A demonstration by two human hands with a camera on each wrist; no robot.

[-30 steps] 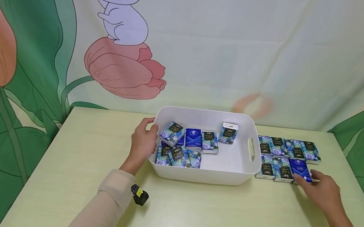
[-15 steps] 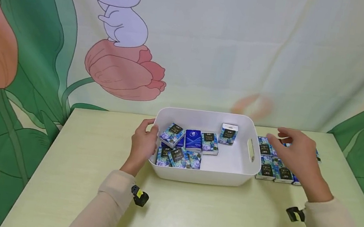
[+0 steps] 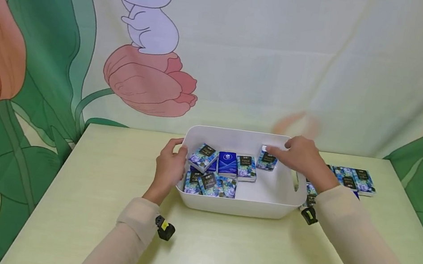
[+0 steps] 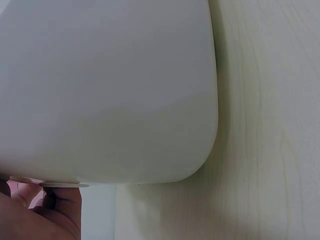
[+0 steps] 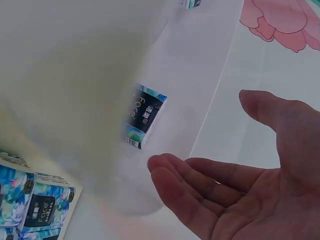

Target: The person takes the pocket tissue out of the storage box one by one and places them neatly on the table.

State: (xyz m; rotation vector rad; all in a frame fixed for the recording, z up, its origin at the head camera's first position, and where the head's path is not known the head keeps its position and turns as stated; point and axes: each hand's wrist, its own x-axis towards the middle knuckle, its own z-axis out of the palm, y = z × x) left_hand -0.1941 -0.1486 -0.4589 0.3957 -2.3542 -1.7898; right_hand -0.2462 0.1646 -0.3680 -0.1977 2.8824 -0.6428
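Note:
A white plastic bin [image 3: 239,206] stands on the table with several tissue packs in it. Most of those packs, such as a dark blue one [image 3: 227,163], lie in its left half. One flowery blue tissue pack [image 3: 267,161] leans at the back wall, towards the right. My left hand [image 3: 169,167] grips the bin's left end; in the left wrist view its curled fingers [image 4: 65,210] are at the rim. My right hand [image 3: 303,157] hovers over the bin's back right corner, close to the leaning pack. The right wrist view shows thumb and fingers apart, with nothing between them.
To the right of the bin, several tissue packs [image 3: 364,182] lie in rows on the table [image 3: 227,251], partly hidden by my right forearm. A printed cloth [image 3: 253,65] hangs behind the table's back edge. Black wrist cameras [image 3: 166,229] jut from both wrists.
My right hand has left the blue pack at the end of the front row on the table, which stays there, and moved left to the bin. My left hand keeps its grip.

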